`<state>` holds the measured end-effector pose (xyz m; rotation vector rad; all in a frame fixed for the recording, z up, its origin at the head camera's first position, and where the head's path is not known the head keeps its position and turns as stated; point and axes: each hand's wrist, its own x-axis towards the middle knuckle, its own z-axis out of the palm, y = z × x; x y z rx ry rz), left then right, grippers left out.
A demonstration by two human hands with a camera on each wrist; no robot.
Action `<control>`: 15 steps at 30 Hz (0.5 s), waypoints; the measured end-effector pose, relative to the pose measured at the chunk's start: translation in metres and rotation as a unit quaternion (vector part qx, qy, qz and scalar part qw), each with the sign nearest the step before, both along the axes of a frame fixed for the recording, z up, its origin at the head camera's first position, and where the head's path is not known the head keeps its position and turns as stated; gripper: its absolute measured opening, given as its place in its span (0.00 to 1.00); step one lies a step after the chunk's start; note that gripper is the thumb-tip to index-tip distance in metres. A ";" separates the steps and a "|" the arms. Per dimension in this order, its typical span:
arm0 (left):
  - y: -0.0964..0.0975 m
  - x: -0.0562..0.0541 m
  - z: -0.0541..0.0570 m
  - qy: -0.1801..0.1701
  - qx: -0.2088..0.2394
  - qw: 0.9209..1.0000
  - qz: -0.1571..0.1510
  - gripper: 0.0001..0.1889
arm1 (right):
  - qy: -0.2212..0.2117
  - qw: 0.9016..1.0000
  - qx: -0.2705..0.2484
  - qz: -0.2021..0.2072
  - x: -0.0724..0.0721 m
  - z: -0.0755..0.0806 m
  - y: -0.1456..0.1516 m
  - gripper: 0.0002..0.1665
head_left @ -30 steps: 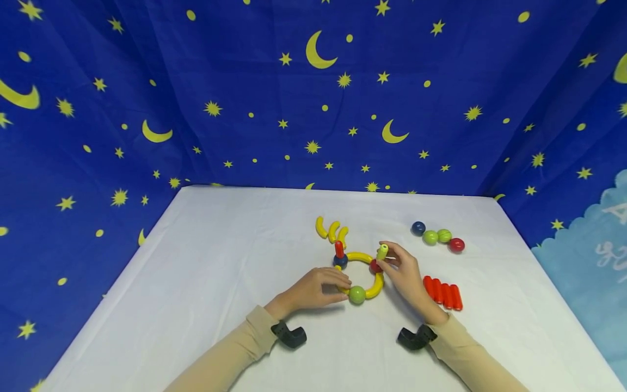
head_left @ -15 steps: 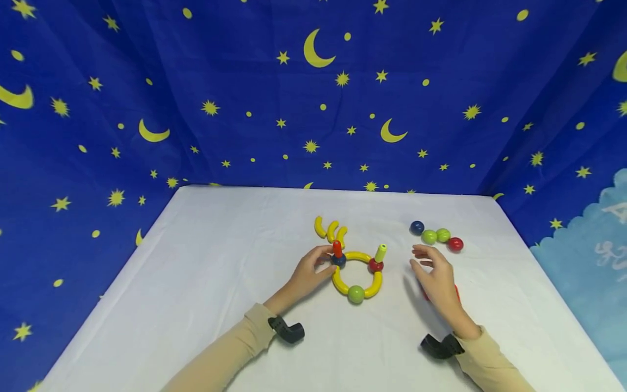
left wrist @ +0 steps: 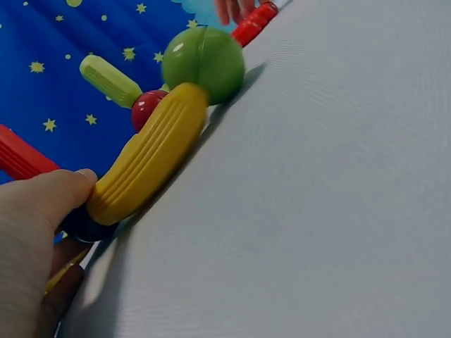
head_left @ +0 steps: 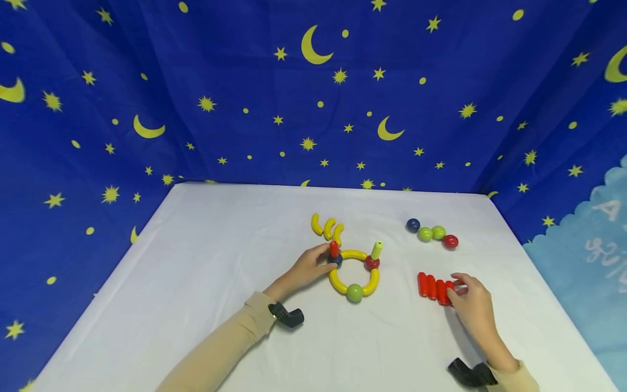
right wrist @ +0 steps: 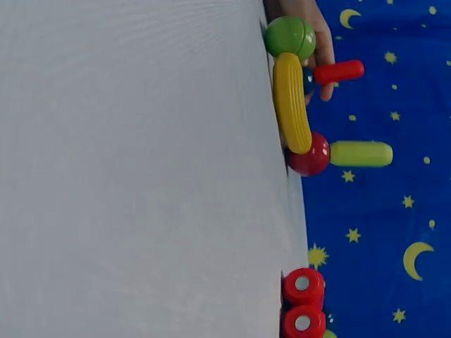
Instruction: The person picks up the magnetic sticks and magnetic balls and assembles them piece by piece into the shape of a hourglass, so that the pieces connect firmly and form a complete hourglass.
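Observation:
On the table lies a ring of curved yellow rods [head_left: 371, 283] joined by a dark blue ball [head_left: 335, 260], a red ball [head_left: 372, 263] and a green ball [head_left: 355, 293]. A straight red rod [head_left: 334, 249] stands upright on the blue ball, and a light green rod [head_left: 376, 250] on the red one. My left hand [head_left: 306, 269] holds the blue ball between thumb and fingers. At the right, my right hand [head_left: 474, 305] pinches the rightmost of several straight red rods [head_left: 432, 287] lying side by side. Silver discs [right wrist: 302, 283] show on their ends in the right wrist view.
Behind the ring lie 3 loose curved yellow rods [head_left: 328, 228]. Toward the back right, a blue ball [head_left: 413, 225], two green balls [head_left: 425, 234] and a red ball [head_left: 450, 242] sit in a row. A blue star-patterned cloth [head_left: 274, 98] rises behind the white table [head_left: 235, 234].
My right hand has left the light green rod and moved right to the loose red rods. My left hand has shifted from near the green ball up to the blue ball.

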<state>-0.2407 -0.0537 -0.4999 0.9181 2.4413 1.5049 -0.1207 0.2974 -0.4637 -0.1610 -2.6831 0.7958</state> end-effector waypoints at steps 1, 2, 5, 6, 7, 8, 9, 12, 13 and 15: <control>0.000 0.000 0.000 0.004 0.002 1.000 -0.005 0.25 | -0.007 1.000 0.001 0.002 -0.001 0.000 0.002 0.16; -0.001 0.001 0.000 0.009 0.002 1.000 -0.007 0.24 | -0.013 1.000 0.001 0.005 -0.002 -0.001 0.003 0.17; -0.003 0.003 0.000 0.030 0.002 1.000 -0.003 0.21 | -0.020 1.000 0.004 0.002 -0.006 -0.001 0.005 0.18; -0.003 0.004 0.000 0.034 0.002 0.999 0.000 0.19 | -0.014 1.000 0.003 -0.003 -0.007 -0.001 0.005 0.18; -0.004 0.004 0.000 0.038 0.002 0.999 0.003 0.18 | -0.005 1.000 0.002 -0.009 -0.008 0.000 0.003 0.18; -0.004 0.005 -0.001 0.041 0.000 0.999 0.008 0.17 | 0.010 1.000 -0.003 -0.012 -0.010 0.001 0.002 0.18; -0.004 0.005 -0.001 0.043 -0.001 0.999 0.012 0.16 | 0.026 0.999 -0.010 -0.016 -0.011 0.003 -0.002 0.17; -0.003 0.006 -0.003 0.048 -0.001 0.999 0.016 0.12 | 0.081 0.996 -0.047 -0.006 -0.014 0.009 -0.017 0.18; -0.003 0.006 -0.003 0.051 -0.002 0.999 0.017 0.11 | 0.100 0.993 -0.069 0.007 -0.015 0.012 -0.024 0.18; -0.003 0.007 -0.003 0.056 0.000 0.998 0.019 0.10 | 0.132 0.982 -0.125 0.050 -0.016 0.017 -0.040 0.19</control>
